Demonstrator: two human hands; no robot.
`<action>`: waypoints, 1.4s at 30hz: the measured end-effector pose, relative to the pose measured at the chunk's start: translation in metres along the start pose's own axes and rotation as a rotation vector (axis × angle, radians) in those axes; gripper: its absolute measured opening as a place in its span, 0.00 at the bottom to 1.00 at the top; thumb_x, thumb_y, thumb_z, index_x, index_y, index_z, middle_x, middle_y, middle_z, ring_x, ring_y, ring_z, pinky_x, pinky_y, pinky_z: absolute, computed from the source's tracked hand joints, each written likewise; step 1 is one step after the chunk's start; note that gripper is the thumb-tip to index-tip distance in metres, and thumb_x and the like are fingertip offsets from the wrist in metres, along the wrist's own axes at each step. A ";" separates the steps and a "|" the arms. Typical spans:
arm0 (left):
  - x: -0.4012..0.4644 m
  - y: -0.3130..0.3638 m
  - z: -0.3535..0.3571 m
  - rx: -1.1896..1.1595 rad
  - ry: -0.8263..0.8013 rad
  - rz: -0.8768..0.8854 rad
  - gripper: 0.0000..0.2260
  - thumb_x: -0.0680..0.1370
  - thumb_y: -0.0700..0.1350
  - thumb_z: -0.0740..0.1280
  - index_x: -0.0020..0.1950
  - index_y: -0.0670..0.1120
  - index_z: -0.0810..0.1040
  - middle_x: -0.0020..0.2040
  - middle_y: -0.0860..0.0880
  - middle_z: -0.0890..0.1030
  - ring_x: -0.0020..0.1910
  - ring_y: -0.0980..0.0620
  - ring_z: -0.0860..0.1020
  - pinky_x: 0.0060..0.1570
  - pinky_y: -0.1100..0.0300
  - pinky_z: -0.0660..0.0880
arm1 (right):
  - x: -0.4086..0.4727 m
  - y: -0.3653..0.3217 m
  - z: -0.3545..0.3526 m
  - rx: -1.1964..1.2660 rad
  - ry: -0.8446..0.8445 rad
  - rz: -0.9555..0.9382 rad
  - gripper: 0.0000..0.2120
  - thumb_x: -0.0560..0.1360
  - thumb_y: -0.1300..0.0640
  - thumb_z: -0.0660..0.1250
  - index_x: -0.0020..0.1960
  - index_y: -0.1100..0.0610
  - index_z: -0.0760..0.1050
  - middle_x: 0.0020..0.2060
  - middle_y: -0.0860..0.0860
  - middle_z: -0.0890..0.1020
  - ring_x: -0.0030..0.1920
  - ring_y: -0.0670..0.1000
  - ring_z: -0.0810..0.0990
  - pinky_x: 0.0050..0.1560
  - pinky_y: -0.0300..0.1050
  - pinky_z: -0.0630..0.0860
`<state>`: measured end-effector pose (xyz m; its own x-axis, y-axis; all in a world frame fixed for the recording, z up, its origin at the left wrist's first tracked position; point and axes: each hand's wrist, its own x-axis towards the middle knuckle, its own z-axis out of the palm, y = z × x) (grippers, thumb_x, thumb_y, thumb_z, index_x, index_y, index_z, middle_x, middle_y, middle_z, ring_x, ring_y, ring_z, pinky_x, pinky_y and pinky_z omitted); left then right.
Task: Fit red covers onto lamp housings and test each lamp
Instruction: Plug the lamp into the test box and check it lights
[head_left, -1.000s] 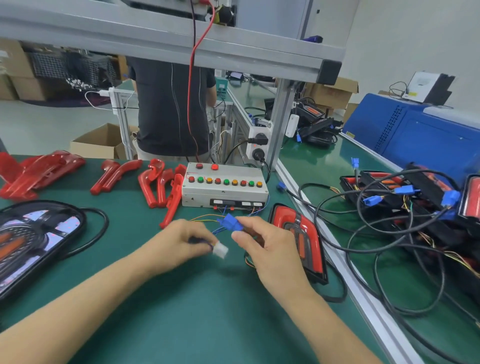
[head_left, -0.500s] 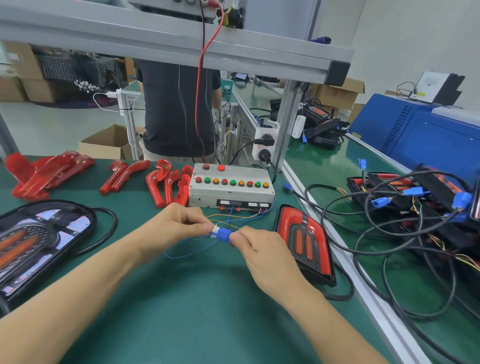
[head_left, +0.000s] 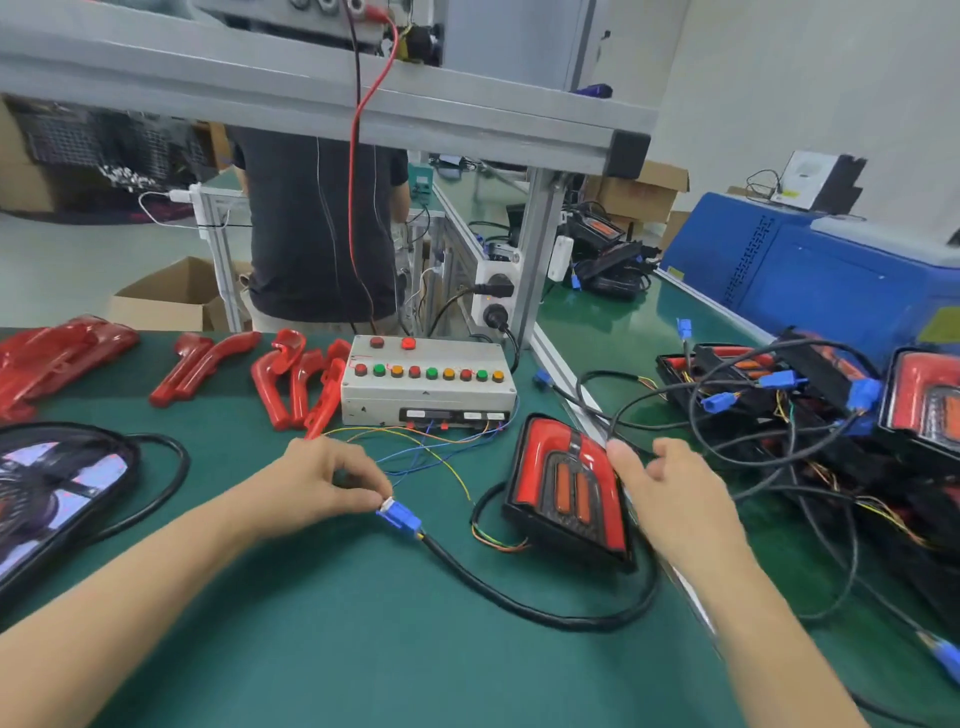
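A red-covered lamp (head_left: 566, 480) in a black housing lies on the green mat right of centre. Its black cable loops to a blue connector (head_left: 402, 518) joined to a white plug. My left hand (head_left: 322, 480) pinches that white plug end. My right hand (head_left: 670, 486) hovers at the lamp's right edge with relaxed, spread fingers, holding nothing. Thin coloured wires run from the plug to the grey test box (head_left: 426, 382) with its row of buttons. Loose red covers (head_left: 304, 382) lie left of the box.
An open black lamp housing (head_left: 57, 493) sits at the left edge. More lamps and tangled black cables (head_left: 810, 415) crowd the right table. A person in a dark shirt (head_left: 317, 228) stands behind the bench. An aluminium frame (head_left: 535, 249) crosses overhead.
The two connectors, apart a second ago, are now joined. My right hand has let go and moved right to the lamp's edge; my left hand still holds the plug.
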<state>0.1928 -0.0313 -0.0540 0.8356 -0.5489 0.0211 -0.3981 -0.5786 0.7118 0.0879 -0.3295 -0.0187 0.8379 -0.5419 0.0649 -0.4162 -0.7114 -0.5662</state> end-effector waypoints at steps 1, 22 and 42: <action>0.001 0.001 0.003 0.059 -0.004 0.008 0.10 0.71 0.42 0.75 0.37 0.58 0.84 0.39 0.55 0.81 0.41 0.58 0.77 0.49 0.62 0.71 | 0.009 0.012 0.000 0.006 -0.125 0.099 0.25 0.76 0.35 0.58 0.50 0.58 0.72 0.47 0.54 0.77 0.52 0.59 0.77 0.49 0.49 0.72; 0.070 -0.020 -0.006 0.751 0.362 -0.249 0.33 0.73 0.42 0.64 0.77 0.48 0.56 0.73 0.48 0.62 0.68 0.44 0.63 0.66 0.48 0.61 | 0.011 0.008 0.054 1.352 -0.261 0.157 0.13 0.78 0.53 0.64 0.60 0.55 0.77 0.50 0.54 0.86 0.45 0.51 0.86 0.38 0.42 0.81; 0.078 -0.014 -0.015 0.942 0.432 -0.205 0.25 0.74 0.43 0.64 0.71 0.52 0.68 0.66 0.49 0.70 0.64 0.47 0.68 0.65 0.48 0.59 | 0.004 0.008 0.076 1.337 -0.268 0.030 0.28 0.72 0.39 0.58 0.68 0.51 0.72 0.57 0.52 0.83 0.59 0.53 0.82 0.64 0.60 0.74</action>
<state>0.2689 -0.0567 -0.0519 0.9103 -0.2335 0.3417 -0.2125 -0.9722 -0.0983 0.1154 -0.3033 -0.0857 0.9405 -0.3381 -0.0347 0.0929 0.3540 -0.9306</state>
